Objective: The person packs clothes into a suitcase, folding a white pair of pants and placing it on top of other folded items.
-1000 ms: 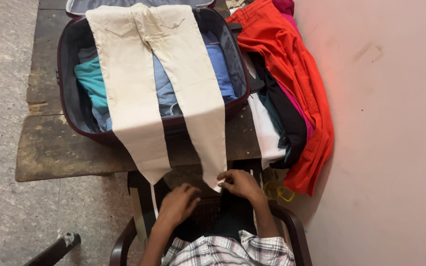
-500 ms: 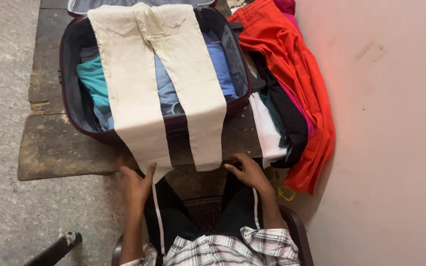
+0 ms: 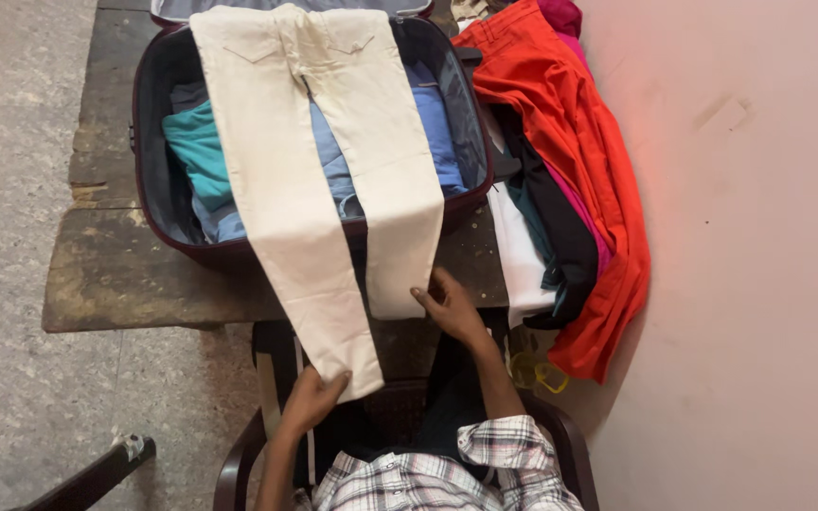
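Observation:
A pair of cream trousers (image 3: 314,161) lies spread over an open maroon suitcase (image 3: 149,189), both legs hanging toward me past its front rim. My left hand (image 3: 312,397) grips the hem of the left trouser leg, low near my lap. My right hand (image 3: 447,305) holds the lower edge of the right trouser leg, which ends at the table's front edge. Inside the suitcase lie teal and blue folded clothes (image 3: 196,151).
The suitcase sits on a worn dark wooden table (image 3: 115,274). A pile of clothes, an orange garment (image 3: 584,161) on top with black, white and pink ones, hangs beside the pink wall at right. I sit in a dark chair (image 3: 239,459). Grey floor lies left.
My right hand pulled the right trouser leg up, shortening it to the table edge. My left hand moved to the left leg's hem and drew it down toward my lap.

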